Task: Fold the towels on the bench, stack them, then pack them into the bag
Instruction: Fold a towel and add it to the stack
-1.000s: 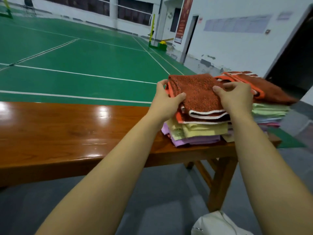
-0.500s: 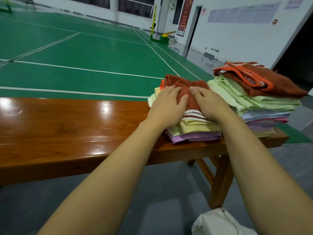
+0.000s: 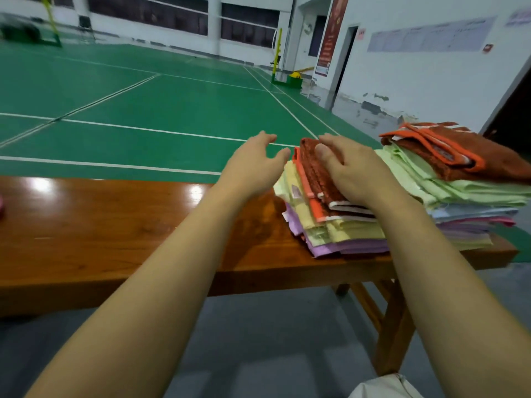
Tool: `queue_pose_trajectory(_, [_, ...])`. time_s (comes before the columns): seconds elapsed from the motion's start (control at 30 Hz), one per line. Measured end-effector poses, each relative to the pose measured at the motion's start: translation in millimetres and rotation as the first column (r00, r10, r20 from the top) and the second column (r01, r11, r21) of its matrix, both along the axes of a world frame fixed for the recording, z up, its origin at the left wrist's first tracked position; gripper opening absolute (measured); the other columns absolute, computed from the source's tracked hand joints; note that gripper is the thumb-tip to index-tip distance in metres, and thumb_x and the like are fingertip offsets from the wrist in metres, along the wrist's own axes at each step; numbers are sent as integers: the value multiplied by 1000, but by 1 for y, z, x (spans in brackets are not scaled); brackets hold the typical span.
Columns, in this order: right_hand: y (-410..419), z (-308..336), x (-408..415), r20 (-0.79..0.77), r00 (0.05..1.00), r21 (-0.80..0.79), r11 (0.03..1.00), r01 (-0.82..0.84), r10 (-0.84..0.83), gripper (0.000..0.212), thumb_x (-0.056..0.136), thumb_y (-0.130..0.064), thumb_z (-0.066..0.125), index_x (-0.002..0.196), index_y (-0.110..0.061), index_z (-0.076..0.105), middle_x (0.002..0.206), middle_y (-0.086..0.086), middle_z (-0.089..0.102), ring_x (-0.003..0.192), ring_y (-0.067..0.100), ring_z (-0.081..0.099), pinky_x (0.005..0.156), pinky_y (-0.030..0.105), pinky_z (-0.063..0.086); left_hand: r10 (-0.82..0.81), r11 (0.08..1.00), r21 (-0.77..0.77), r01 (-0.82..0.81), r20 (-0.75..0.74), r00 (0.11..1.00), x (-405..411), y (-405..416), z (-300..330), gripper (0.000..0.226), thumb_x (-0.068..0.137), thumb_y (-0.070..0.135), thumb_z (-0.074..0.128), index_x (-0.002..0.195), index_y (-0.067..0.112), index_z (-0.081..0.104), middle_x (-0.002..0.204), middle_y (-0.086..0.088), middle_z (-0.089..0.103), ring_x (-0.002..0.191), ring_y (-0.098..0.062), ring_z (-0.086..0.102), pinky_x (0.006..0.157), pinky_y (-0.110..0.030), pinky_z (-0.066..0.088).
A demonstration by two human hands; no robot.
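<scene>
A folded rust-brown towel with orange and white edging tops a stack of folded yellow and purple towels near the right end of the wooden bench. My right hand lies flat on the brown towel, fingers straight. My left hand hovers just left of the stack with relaxed fingers, holding nothing. To the right lies a looser pile of towels, light green and pastel ones beneath another brown and orange towel. A white bag shows at the bottom edge, on the floor.
The bench top stretches bare and glossy to the left. Bench legs stand under the right end, above grey floor. Beyond the bench lies a green sports court. A pink object peeks in at the far left edge.
The brown towel was set down on the folded stack and pressed by both hands. Now my left hand has lifted off to the left while my right hand stays on it.
</scene>
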State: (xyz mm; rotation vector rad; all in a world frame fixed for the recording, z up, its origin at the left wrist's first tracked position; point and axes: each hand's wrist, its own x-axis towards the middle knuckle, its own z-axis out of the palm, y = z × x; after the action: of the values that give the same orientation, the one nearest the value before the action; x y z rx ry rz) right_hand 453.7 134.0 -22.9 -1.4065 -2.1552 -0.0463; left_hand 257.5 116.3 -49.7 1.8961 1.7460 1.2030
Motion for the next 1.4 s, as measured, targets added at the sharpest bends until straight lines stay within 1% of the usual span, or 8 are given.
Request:
queue_pose_trajectory(0.27, [1,-14,-103,101,977,-61,981,-182,188,55,105,-51,38,153,-24,42,161,-2,36,149,15,30,120,32,22,228,964,-99,-248,-182,957,-121,-21,-15,68,99,55,50,154,18,37,163,-8,31,148,-26,33,121,-46,27])
queue_pose_trajectory(0.5, [-13,-29,-200,88,929,-80,932,-354,360,57,103,-56,37,152,-27,42,161,-6,35,148,14,33,120,35,27,401,866,-158,-475,-350,847,-211,-69,-25,70,101,49,49,155,9,32,162,-12,32,149,-26,30,121,-42,27])
queue_pose_trajectory(0.73, [-33,-47,-253,139,873,-137,882,-450,467,58,103,-58,34,153,-30,41,161,-9,35,147,14,34,120,38,30,758,472,-64,-879,-480,441,-319,-134,-42,89,90,66,54,149,2,38,155,-27,33,145,-43,28,118,-55,26])
queue_pose_trajectory(1.0, [-31,-54,-257,153,878,-186,886,-425,453,57,103,-60,34,151,-31,41,160,-9,37,147,14,35,119,42,31,651,519,-102,-848,-596,470,-330,-136,-71,46,101,42,40,139,22,58,157,-20,33,148,-42,21,120,-60,10])
queue_pose_trajectory(1.1, [-29,-56,-253,129,882,-208,882,-424,454,57,103,-60,34,151,-30,43,158,-8,40,146,15,36,119,42,32,679,545,-17,-838,-577,453,-313,-126,-61,41,104,33,36,129,14,62,142,-21,52,138,-40,39,119,-59,13])
queue_pose_trajectory(1.23, [-29,-61,-250,73,876,-234,862,-450,477,54,103,-56,37,147,-27,48,153,-4,49,139,17,45,116,39,35,599,739,-80,-668,-374,708,-281,-105,-49,31,105,24,40,102,10,67,106,-18,67,102,-38,63,91,-43,49])
queue_pose_trajectory(1.3, [-30,-63,-249,15,873,-253,847,-468,487,50,104,-53,39,143,-26,53,147,-3,55,132,17,52,111,35,39,524,814,-156,-560,-223,822,-259,-97,-47,44,108,31,38,79,11,63,94,-18,65,94,-36,63,78,-35,44])
queue_pose_trajectory(1.4, [-26,-70,-252,-225,843,-339,772,-537,488,44,103,-53,43,127,-24,66,130,-2,67,120,15,60,101,30,42,402,897,-171,-407,-65,913,-226,-85,-47,45,108,36,40,78,12,63,88,-16,65,84,-28,59,68,-31,35])
